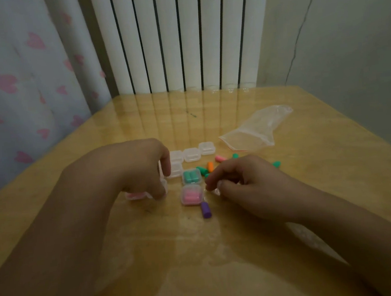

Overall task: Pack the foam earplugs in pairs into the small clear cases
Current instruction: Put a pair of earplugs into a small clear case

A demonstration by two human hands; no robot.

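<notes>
Small clear cases lie mid-table. One holds two green earplugs (191, 176), and just in front of it another holds two pink earplugs (192, 194). A purple earplug (205, 210) lies loose in front of those. My left hand (141, 169) curls down over a clear case with pink plugs (136, 195) and grips it at its right end. My right hand (241, 184) pinches a small clear piece (215, 190), apparently a case, between thumb and fingertips. Loose orange (210, 166), pink (219, 158) and green (202, 170) earplugs lie behind my right hand.
Three empty clear cases (192, 154) stand in a row behind the filled ones, with another (176, 170) by my left fingers. An empty zip bag (257, 130) lies at the back right. The wooden table (223, 252) meets a radiator (179, 42) and a curtain at left.
</notes>
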